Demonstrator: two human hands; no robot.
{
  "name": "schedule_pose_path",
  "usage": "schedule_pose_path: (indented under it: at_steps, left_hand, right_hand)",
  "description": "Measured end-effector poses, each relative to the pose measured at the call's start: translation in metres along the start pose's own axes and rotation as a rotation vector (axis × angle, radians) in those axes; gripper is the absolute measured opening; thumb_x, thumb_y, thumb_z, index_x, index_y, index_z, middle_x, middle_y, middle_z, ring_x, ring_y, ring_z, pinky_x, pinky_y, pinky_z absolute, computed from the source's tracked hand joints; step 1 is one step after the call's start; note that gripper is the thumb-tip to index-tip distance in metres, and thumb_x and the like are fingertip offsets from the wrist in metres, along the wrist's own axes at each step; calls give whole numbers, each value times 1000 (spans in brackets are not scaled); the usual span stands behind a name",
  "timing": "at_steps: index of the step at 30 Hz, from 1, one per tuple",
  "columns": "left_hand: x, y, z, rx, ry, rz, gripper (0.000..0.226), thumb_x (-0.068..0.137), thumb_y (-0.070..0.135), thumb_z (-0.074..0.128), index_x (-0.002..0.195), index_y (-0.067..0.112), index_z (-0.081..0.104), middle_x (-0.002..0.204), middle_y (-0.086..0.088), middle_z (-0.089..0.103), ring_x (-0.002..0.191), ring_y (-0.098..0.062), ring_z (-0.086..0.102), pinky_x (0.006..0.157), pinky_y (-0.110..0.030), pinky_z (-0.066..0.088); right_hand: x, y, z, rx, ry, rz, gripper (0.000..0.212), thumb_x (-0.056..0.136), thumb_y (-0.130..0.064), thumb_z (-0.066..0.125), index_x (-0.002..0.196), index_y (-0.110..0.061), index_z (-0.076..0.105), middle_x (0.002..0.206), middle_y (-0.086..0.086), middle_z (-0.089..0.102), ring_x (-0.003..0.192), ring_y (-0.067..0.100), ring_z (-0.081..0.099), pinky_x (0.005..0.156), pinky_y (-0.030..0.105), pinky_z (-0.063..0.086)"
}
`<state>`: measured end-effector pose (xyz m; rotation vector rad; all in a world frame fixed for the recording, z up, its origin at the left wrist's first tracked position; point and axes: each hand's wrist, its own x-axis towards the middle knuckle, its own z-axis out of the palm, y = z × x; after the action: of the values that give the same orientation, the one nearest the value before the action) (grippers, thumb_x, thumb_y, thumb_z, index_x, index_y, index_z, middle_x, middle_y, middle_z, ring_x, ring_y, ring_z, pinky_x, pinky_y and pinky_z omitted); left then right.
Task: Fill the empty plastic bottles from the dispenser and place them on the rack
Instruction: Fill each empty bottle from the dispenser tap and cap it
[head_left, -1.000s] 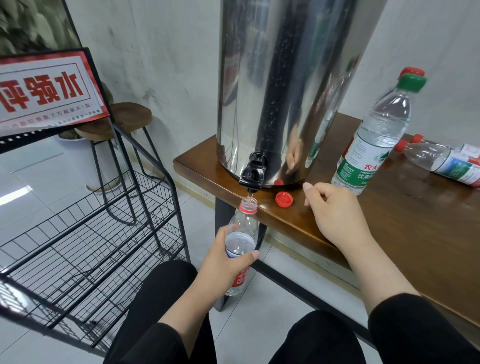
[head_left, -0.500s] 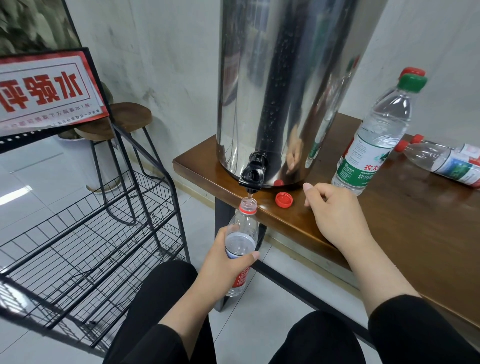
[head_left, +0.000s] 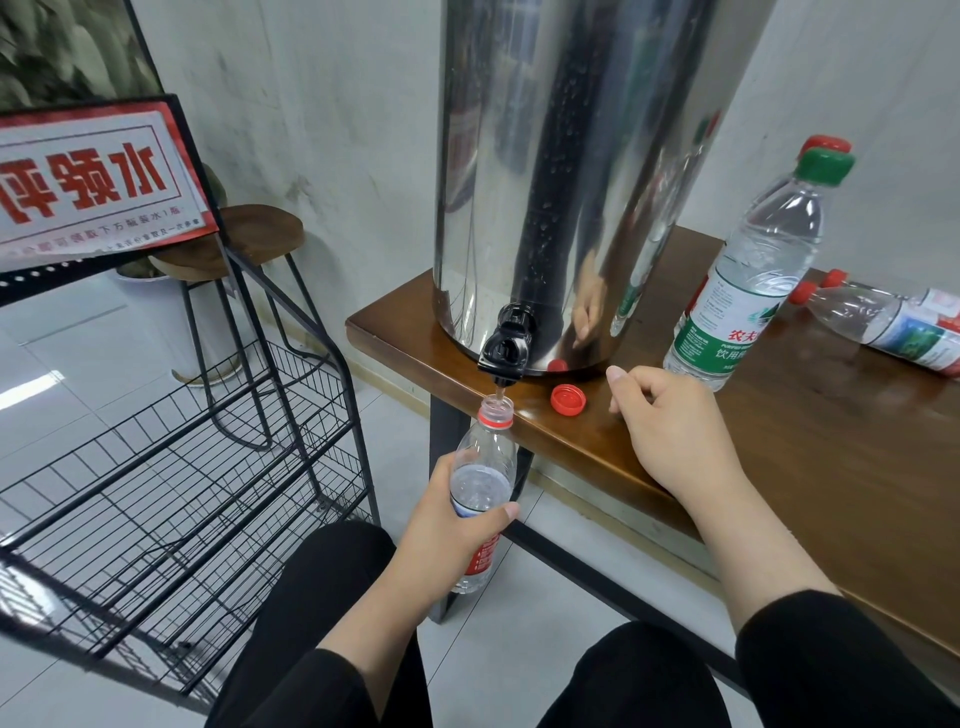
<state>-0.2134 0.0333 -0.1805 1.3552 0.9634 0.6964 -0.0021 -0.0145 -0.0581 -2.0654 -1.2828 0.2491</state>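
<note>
The left hand (head_left: 447, 525) grips a small clear bottle (head_left: 485, 480) around its middle, the fingers and thumb curled around it, and holds it upright below the edge of the wooden table (head_left: 831, 467). The open mouth of the bottle is directly under the black tap (head_left: 506, 348) of the big steel dispenser (head_left: 571, 171), and a thin stream of water goes from the tap into the neck. The bottle has a red ring at the neck and a red label low on its body; water is visible inside up to about the shoulder. The right hand (head_left: 675, 431) rests on the table edge with the fingers loosely curled and holds nothing. Just beside it, to the left, a red cap (head_left: 568, 399) lies on the table, near the base of the dispenser. Behind the right hand a bigger bottle with a green cap (head_left: 748, 280) stands upright on the table, and one more bottle with a red cap is partly hidden behind it. Further right, two bottles with red caps (head_left: 883, 322) lie on their sides. On the left of the table stands a black wire rack (head_left: 171, 467) with shelves, and a red and white sign (head_left: 93, 176) is on its top. Behind the rack there is a wooden stool (head_left: 244, 244). The person's knees in black trousers are at the bottom of the view.
</note>
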Motion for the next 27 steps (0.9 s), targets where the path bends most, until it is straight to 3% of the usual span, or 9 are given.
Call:
schedule_pose_path:
  at_steps: [11, 18, 23, 27]
  left_hand:
    - [-1, 2, 0, 6, -1, -3, 63, 86, 31, 81, 137, 39, 45, 123, 10, 63, 111, -14, 65, 80, -19, 52]
    - [-1, 1, 1, -23, 2, -7, 62, 85, 29, 82, 135, 40, 47, 122, 9, 65, 109, -12, 67, 78, -17, 53]
    - [0, 0, 0, -19, 1, -8, 62, 85, 31, 82, 134, 42, 47, 122, 9, 65, 111, -13, 66, 85, -24, 54]
    - [-1, 2, 1, -12, -2, -6, 61, 86, 30, 81, 135, 41, 46, 121, 10, 64, 109, -12, 66, 77, -17, 52]
  right_hand:
    - [0, 1, 0, -4, 2, -5, 46, 105, -44, 47, 74, -15, 65, 64, 5, 60, 64, 18, 56, 59, 32, 41]
    - [1, 3, 1, 14, 21, -20, 47, 105, -42, 48, 69, -14, 63, 56, 1, 51, 58, 16, 49, 55, 32, 33]
    - [1, 2, 1, 9, 9, -20, 47, 105, -43, 48, 71, -14, 63, 60, 3, 56, 61, 18, 53, 57, 33, 37]
    - [0, 1, 0, 7, 8, -16, 47, 105, -43, 48, 71, -15, 64, 62, 5, 57, 63, 18, 54, 58, 34, 39]
